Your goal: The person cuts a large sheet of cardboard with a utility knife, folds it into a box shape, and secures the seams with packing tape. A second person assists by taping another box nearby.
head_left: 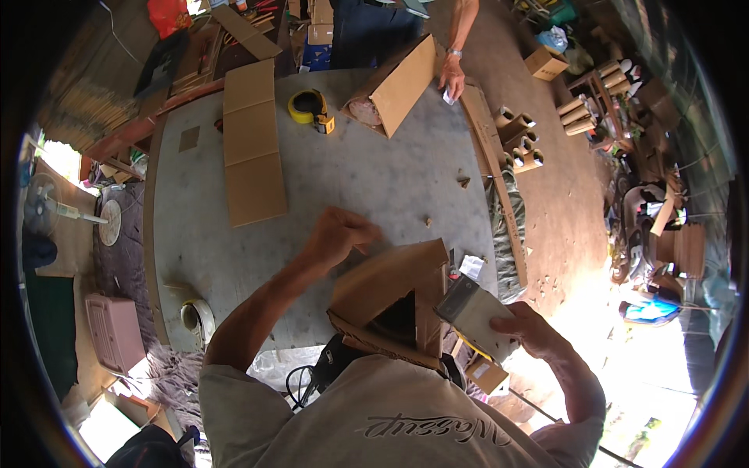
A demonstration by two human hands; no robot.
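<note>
A folded brown cardboard piece (390, 281) stands against my body at the table's near edge, bent into a triangular shape with a dark opening. Just beyond its left side, my left hand (342, 234) hovers over the table with fingers bent and slightly apart; nothing shows in it, and the fingertips are blurred. On the right, my right hand (524, 327) grips a grey, flat-sided rectangular block (477, 310) with a darker end close to the cardboard's right edge. I cannot make out its exact kind. A small white paper piece (471, 267) lies just past the block.
Across the grey table (335, 171), a co-worker's hand (451, 76) is beside another folded cardboard piece (402, 86). A flat cardboard strip (253, 148), a yellow tape roll (306, 105) and a whitish roll (197, 318) lie on the tabletop. Cardboard tubes (519, 140) stand right of it.
</note>
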